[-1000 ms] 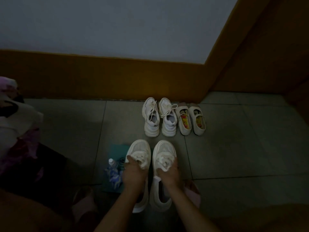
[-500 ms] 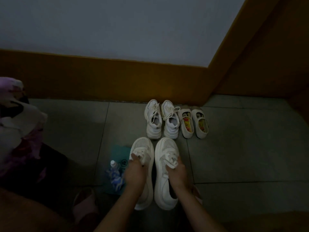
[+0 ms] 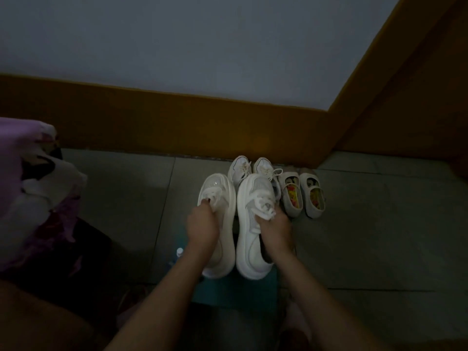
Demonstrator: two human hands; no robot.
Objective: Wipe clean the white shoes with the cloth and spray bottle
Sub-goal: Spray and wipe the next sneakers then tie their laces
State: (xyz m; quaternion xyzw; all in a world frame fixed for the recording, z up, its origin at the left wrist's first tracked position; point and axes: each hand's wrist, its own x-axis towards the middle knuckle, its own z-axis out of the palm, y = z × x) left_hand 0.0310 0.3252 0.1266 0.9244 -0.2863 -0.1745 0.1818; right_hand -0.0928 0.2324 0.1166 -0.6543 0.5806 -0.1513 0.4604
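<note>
Thick-soled white mesh left sneaker [image 3: 224,191] and right sneaker [image 3: 249,240], side by side. Left hand [image 3: 202,225] pinches its sneaker's laces; right hand [image 3: 275,230], fingers seemingly curled, grips the other's tongue.

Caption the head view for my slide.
Left hand grips the left sneaker, right hand the right sneaker, at their laces.

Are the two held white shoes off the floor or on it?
Lifted, apparently: left hand grips the left shoe, right hand the right shoe, by the laces; teal cloth shows below their heels.
</note>
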